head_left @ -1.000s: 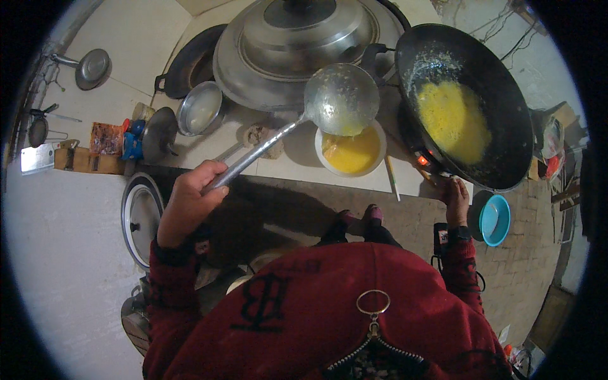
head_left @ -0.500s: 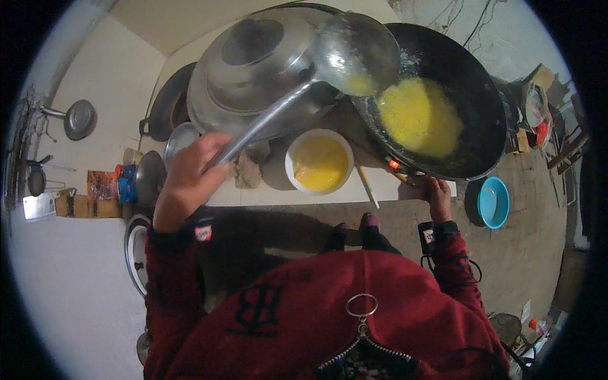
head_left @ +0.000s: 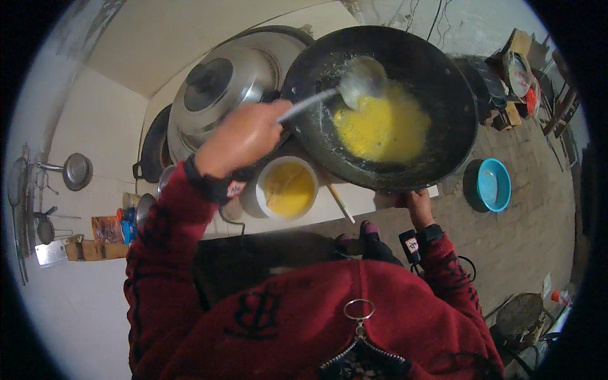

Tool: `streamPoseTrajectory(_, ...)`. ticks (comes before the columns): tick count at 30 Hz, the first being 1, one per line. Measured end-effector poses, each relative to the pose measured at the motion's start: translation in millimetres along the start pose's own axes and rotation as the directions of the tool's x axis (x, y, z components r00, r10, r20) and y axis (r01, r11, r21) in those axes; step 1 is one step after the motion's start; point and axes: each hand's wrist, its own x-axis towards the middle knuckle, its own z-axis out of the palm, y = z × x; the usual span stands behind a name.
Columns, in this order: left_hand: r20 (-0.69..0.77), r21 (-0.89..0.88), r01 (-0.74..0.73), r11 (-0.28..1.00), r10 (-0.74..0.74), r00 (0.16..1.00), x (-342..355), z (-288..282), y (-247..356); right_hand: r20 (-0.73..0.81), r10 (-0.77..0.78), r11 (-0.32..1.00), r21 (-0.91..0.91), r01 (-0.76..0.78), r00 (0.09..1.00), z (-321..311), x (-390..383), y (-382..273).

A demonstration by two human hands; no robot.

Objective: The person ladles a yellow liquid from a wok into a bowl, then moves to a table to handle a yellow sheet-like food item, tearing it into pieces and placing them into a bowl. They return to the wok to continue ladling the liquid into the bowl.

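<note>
Holding a steel ladle (head_left: 361,79) in left hand (head_left: 244,136), bowl over yellow egg (head_left: 383,126); right hand (head_left: 415,204) gripping black wok (head_left: 443,82)

My view hides the right hand's (head_left: 415,206) fingertips under the wok (head_left: 443,95) rim; the ladle (head_left: 362,79) bowl is blurred.

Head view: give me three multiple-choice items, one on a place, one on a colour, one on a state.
1. Where is the ladle's bowl?
A. Inside the black wok
B. In the white bowl
C. On the steel lid

2. What colour is the basin on the floor?
A. Red
B. Blue
C. White

3. What does the left hand do?
A. Hangs free
B. Rests on the lid
C. Grips the ladle handle

Answers:
1 A: the ladle sits in the wok at the edge of the yellow egg.
2 B: the basin is blue.
3 C: the left hand is closed round the handle; the right hand is at the wok's near rim.
</note>
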Motion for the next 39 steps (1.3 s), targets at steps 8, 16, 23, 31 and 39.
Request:
streamPoseTrajectory(8, -0.123, -0.07, -0.227, 0.971, 0.217, 0.968, 11.1, -8.0, -6.4, -0.021, 0.015, 1.0, -0.013, -0.015, 1.0, 5.5, -1.0, -6.5)
streamPoseTrajectory(16, -0.003, 0.001, -0.113, 0.994, 0.113, 0.994, 34.5, 8.8, 10.1, 0.037, 0.094, 0.996, 0.005, -0.094, 0.995, 4.8, -3.8, -11.7)
streamPoseTrajectory(23, -0.119, -0.12, -0.09, 0.989, 0.076, 0.99, 2.5, -12.0, 2.4, 0.049, 0.091, 0.995, -0.044, -0.089, 0.995, 10.8, -10.3, -28.0)
streamPoseTrajectory(31, -0.056, 0.162, -0.016, 0.987, 0.025, 0.998, -28.4, -17.3, 10.1, 0.166, 0.16, 0.987, 0.003, -0.163, 0.973, 3.3, -4.2, -29.0)
streamPoseTrajectory(39, -0.012, 0.174, 0.062, 0.983, -0.061, 0.998, -50.4, -8.7, 23.8, 0.197, 0.164, 0.986, 0.005, -0.168, 0.967, 6.1, -8.0, -39.2)
